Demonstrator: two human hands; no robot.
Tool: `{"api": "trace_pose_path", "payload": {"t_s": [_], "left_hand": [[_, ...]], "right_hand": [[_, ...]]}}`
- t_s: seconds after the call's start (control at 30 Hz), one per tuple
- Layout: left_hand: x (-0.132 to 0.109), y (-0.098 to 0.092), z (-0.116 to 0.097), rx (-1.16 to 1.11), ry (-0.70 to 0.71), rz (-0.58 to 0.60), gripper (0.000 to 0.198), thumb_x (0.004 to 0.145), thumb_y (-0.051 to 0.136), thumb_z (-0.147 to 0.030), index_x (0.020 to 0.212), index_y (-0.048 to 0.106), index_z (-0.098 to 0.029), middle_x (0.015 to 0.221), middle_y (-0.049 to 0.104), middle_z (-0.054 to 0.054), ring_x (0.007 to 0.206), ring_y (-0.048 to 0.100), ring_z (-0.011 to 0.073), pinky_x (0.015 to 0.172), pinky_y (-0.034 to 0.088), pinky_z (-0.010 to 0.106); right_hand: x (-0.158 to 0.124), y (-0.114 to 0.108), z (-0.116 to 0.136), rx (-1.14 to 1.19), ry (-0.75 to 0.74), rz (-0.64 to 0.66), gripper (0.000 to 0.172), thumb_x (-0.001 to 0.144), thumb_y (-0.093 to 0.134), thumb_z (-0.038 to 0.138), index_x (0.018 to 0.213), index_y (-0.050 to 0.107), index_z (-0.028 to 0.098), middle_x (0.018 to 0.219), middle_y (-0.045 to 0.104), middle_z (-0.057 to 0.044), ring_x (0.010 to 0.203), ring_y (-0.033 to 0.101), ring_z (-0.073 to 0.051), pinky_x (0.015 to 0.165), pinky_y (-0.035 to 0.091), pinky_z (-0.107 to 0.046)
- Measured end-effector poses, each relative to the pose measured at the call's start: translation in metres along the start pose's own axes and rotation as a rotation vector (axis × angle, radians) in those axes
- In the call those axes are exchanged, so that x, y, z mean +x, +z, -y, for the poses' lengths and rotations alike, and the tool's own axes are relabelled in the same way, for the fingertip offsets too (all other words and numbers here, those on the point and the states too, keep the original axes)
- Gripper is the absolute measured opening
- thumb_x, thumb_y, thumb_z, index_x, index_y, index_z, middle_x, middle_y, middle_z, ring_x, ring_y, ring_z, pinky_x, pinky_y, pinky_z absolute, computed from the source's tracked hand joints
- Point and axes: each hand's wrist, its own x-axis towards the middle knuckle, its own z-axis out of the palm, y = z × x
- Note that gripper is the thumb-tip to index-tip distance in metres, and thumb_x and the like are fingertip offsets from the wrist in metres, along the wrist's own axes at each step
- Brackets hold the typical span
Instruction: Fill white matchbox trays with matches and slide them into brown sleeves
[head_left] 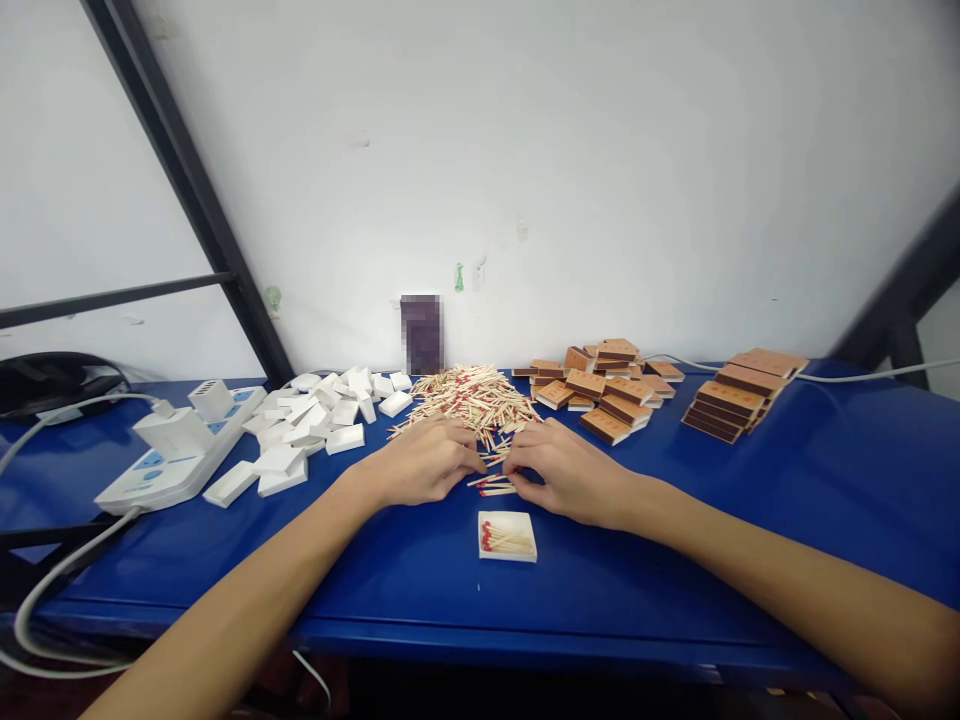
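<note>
Between left hand [431, 460] and right hand [562, 470], loose matches [495, 491] lie in front of a pile [480, 393].
Both hands curl their fingers at these matches; whether either pinches any, I cannot tell. Nearer than both hands sits a tray [521, 521] holding matches; other trays [345, 439] lie left of the left hand, boxes [625, 406] beyond and right of the right.
</note>
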Motion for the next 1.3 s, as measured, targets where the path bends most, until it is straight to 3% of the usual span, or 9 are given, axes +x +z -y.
{"api": "trace_pose_path", "payload": {"t_s": [0.23, 0.5, 1.07, 1.3], "left_hand": [[0.001, -0.001, -0.003, -0.048, 0.009, 0.011, 0.03, 0.094, 0.049, -0.011, 0.112, 0.069, -0.024, 0.091, 0.064, 0.003, 0.084, 0.058, 0.0165, 0.073, 0.04, 0.03], [0.002, 0.0, -0.003, -0.106, 0.01, 0.04, 0.032, 0.091, 0.051, -0.007, 0.106, 0.072, -0.025, 0.09, 0.062, 0.003, 0.085, 0.057, 0.0161, 0.076, 0.042, 0.029], [0.003, 0.004, -0.002, -0.148, -0.037, -0.014, 0.013, 0.093, 0.059, -0.016, 0.094, 0.071, -0.019, 0.095, 0.064, 0.003, 0.092, 0.059, 0.0172, 0.082, 0.042, 0.029], [0.005, 0.011, -0.004, -0.138, -0.083, -0.017, 0.009, 0.094, 0.057, -0.022, 0.093, 0.064, -0.017, 0.095, 0.059, 0.004, 0.091, 0.055, 0.0188, 0.08, 0.041, 0.03]], "right_hand": [[-0.002, -0.002, 0.003, 0.051, -0.012, 0.046, 0.022, 0.095, 0.048, 0.019, 0.09, 0.07, 0.019, 0.088, 0.067, -0.005, 0.084, 0.057, -0.019, 0.082, 0.035, -0.038], [-0.004, -0.006, 0.006, 0.072, -0.013, 0.064, 0.019, 0.094, 0.056, 0.03, 0.088, 0.071, 0.02, 0.09, 0.068, -0.005, 0.087, 0.058, -0.02, 0.087, 0.034, -0.041], [-0.007, -0.02, 0.006, 0.173, -0.072, 0.141, 0.017, 0.09, 0.06, 0.025, 0.075, 0.067, 0.019, 0.079, 0.066, -0.001, 0.079, 0.058, -0.017, 0.082, 0.036, -0.034], [-0.004, -0.012, 0.004, 0.16, -0.071, 0.113, 0.015, 0.09, 0.06, 0.022, 0.081, 0.072, 0.019, 0.078, 0.069, -0.001, 0.08, 0.059, -0.017, 0.083, 0.035, -0.034]]}}
